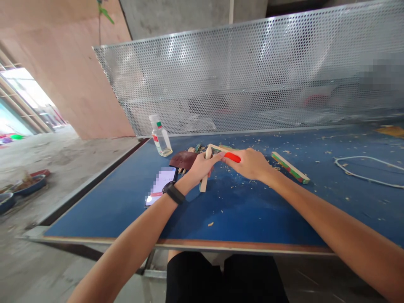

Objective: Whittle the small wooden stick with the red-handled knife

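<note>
My left hand (pixel 202 166) is closed around a pale wooden stick (pixel 203 184), whose rounded upper end shows above the fingers and whose squared lower end points toward me. In my right hand (pixel 251 163) is a knife with a red handle (pixel 232 157), angled toward the stick. The left thumb reaches across to the front of the handle; most of the blade is hard to make out. Just behind my left hand lies a dark reddish-brown piece (pixel 182 160) with small wood bits around it. Another pale wood strip (pixel 221 147) lies behind the knife.
A clear bottle (pixel 162 141) stands at the back left, with a lit phone (pixel 160 185) nearer me. To the right are a green-and-red painted wood strip (pixel 290 168) and a white cord (pixel 362 158). Shavings dot the blue tabletop (pixel 252 219); a perforated metal panel (pixel 236 80) rises behind.
</note>
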The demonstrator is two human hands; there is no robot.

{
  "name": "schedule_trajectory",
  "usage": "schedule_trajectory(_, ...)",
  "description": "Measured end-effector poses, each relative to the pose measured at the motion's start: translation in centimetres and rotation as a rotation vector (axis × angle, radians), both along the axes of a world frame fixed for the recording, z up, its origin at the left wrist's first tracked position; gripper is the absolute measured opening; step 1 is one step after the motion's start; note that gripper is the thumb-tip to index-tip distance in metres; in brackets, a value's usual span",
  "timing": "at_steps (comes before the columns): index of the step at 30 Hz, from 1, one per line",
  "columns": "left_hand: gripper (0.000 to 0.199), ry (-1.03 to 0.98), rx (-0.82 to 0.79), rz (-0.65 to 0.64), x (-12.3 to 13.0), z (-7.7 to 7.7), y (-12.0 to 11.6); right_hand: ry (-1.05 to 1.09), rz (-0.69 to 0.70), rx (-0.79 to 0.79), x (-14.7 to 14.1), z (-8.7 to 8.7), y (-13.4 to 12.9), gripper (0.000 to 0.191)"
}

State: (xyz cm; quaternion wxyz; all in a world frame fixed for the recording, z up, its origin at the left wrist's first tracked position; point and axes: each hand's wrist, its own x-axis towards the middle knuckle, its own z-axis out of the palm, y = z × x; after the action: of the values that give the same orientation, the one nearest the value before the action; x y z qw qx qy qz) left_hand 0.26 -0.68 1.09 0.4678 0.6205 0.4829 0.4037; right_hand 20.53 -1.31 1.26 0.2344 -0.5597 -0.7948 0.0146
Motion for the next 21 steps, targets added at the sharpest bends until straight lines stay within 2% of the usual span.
schedule_trajectory(2, 0.046, -0.009, -0.02, -0.027, 0.01, 0.18, -0.16, 0.025, 0.009, -0.004, 0.12, -0.1, 0.1, 0.064)
schedule_trajectory(7, 0.044, -0.032, -0.069, -0.1, 0.11, 0.09, -0.38, 0.071, 0.161, -0.061, 0.57, -0.24, 0.45, 0.058)
schedule_trajectory(12, 0.041, 0.005, -0.018, -0.085, 0.14, 0.08, -0.44, 0.087, 0.065, -0.031, 0.59, -0.11, 0.49, 0.056)
schedule_trajectory(18, 0.054, 0.045, 0.009, -0.096, 0.04, -0.22, -0.13, 0.087, 0.186, -0.059, 0.73, 0.14, 0.37, 0.054)
schedule_trajectory(21, 0.054, -0.001, 0.017, -0.121, -0.02, -0.53, 0.09, 0.061, 0.081, -0.042, 0.55, 0.19, 0.26, 0.057)
